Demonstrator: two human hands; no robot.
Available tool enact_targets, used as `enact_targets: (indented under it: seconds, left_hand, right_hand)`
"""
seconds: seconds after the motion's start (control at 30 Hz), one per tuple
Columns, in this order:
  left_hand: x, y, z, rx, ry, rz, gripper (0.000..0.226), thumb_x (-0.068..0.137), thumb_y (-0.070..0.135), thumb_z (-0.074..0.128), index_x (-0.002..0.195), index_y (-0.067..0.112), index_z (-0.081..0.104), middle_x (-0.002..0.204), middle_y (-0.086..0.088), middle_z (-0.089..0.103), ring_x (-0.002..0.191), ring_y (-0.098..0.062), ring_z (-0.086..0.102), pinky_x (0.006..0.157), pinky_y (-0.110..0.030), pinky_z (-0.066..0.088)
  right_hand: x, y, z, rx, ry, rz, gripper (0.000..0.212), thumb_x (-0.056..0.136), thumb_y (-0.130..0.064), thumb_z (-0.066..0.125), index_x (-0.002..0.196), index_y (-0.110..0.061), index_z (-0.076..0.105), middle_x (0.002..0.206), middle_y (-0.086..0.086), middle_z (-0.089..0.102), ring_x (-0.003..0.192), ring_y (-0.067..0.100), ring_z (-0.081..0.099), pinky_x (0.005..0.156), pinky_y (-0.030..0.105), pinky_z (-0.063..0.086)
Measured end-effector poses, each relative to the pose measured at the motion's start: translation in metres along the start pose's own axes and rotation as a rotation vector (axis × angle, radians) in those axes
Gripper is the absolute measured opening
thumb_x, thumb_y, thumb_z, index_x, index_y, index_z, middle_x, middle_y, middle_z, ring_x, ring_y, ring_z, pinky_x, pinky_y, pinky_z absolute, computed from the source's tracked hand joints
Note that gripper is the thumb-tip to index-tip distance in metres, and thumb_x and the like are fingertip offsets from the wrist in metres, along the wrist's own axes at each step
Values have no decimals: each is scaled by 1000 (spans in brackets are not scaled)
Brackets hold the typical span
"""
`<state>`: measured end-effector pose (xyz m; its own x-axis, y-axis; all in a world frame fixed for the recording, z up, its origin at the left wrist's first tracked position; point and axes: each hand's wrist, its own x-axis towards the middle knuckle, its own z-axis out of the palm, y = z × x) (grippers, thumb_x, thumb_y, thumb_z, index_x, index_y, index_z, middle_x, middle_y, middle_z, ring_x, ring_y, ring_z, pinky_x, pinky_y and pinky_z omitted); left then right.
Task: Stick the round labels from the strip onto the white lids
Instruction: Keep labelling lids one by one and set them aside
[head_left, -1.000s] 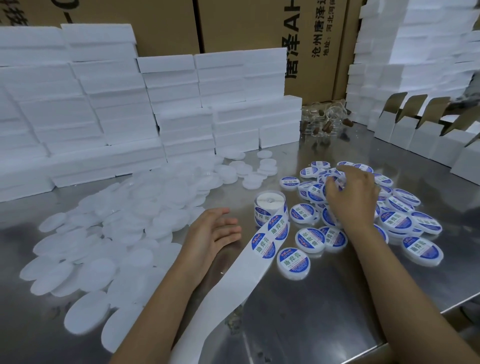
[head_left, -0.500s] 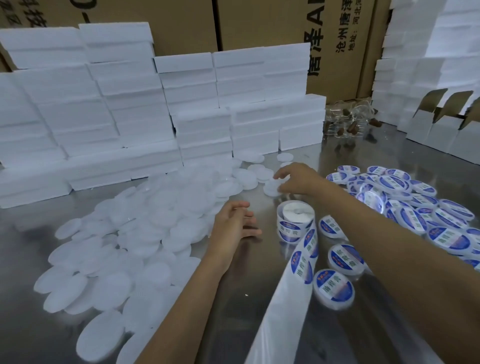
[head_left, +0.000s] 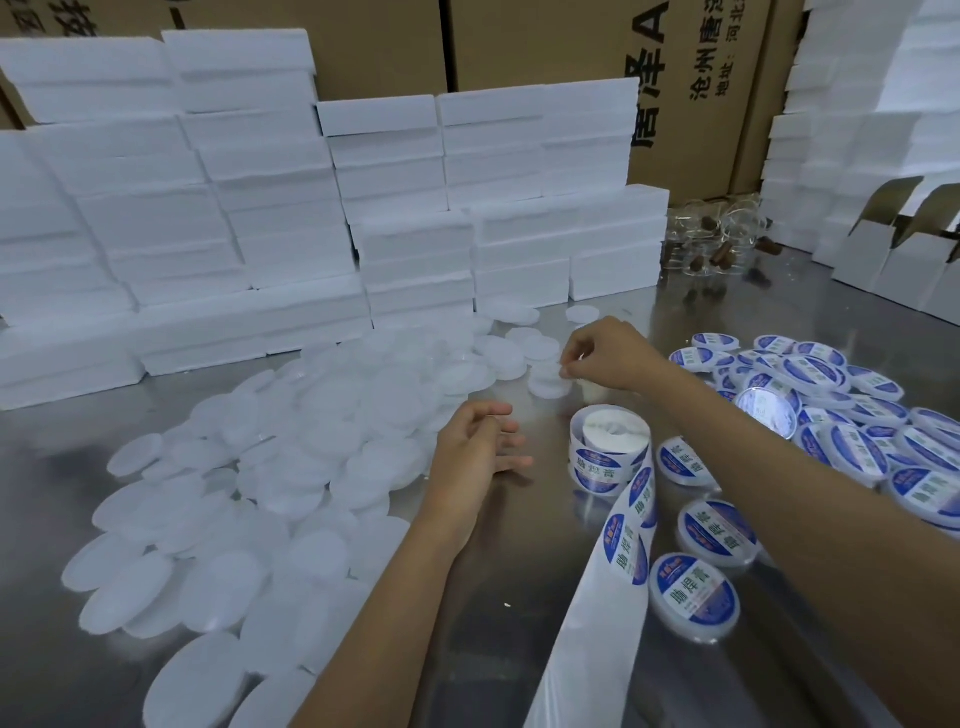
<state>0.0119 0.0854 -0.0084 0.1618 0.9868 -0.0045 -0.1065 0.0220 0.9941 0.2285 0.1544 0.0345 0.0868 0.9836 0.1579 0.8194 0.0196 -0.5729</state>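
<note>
Cardboard cartons (head_left: 545, 41) at the very back, printed text cut off by the top edge and by white foam boxes (head_left: 249, 208) stacked in front. More white stacks at far right, partly out of frame, beside open-flapped white cartons (head_left: 883, 249). Steel bench (head_left: 701, 675) underneath everything, shiny with glare. Wide heap of plain white lids (head_left: 291, 467) across the left half, overlapping so thickly that single edges blur together. Pile of labelled lids (head_left: 831, 415) at right, blue-and-white, running off the right edge; one washed out by reflection. Label strip (head_left: 597, 597) trailing from the roll (head_left: 610, 447) toward the bottom edge, three or so round labels on it near the roll, the lower length bare backing. Clear jars with brown contents (head_left: 717, 244) at the back, too blurred to identify. Left hand (head_left: 478, 452) low over bare bench between white heap and roll, fingers loosely spread, holding nothing. Right hand (head_left: 608, 353) reaching across above the roll, thumb and forefinger pinched together just over a plain white lid (head_left: 548, 387); whether pinching that lid's edge or something else, cannot tell.
</note>
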Motion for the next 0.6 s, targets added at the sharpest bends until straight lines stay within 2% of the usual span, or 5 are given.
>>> enact_targets:
  seconds: [0.2, 0.27, 0.37, 0.47, 0.6]
  left_hand:
    - [-7, 4, 1, -82, 56, -12, 19, 102, 3, 47, 112, 6, 63, 101, -14, 67, 81, -22, 69, 68, -23, 59]
    - [-12, 6, 0, -148, 54, -15, 16, 101, 8, 56, 115, 7, 64, 106, -18, 70, 87, -25, 72, 71, -26, 59]
    - [-23, 12, -4, -211, -32, -11, 41, 95, 28, 67, 131, 10, 59, 118, -12, 71, 105, -27, 72, 90, -35, 56]
    - [-37, 23, -4, -226, -136, 36, 62, 86, 39, 71, 142, 18, 53, 123, -4, 71, 111, -27, 71, 100, -39, 55]
    - [-55, 32, 1, -217, -111, 110, 33, 98, 16, 63, 130, 22, 63, 132, -11, 66, 112, -34, 70, 90, -37, 60]
  right_hand:
    - [-21, -26, -26, 256, 86, -27, 4, 86, -12, 74, 84, -15, 72, 89, 3, 74, 81, 11, 65, 78, 23, 49]
    - [-37, -38, -32, 391, 26, -36, 5, 87, -10, 72, 84, -13, 73, 86, 3, 75, 75, 9, 67, 70, 16, 49]
    - [-68, -56, -34, 460, -58, -76, 5, 86, -10, 72, 85, -14, 75, 77, -4, 75, 69, 3, 67, 57, 6, 43]
    - [-95, -71, -27, 476, -116, -100, 5, 86, -12, 72, 88, -12, 77, 79, -1, 76, 73, 4, 68, 63, 8, 46]
    - [-124, -82, -22, 490, -128, -121, 8, 86, -17, 75, 92, -12, 77, 85, 3, 77, 88, 14, 72, 81, 20, 53]
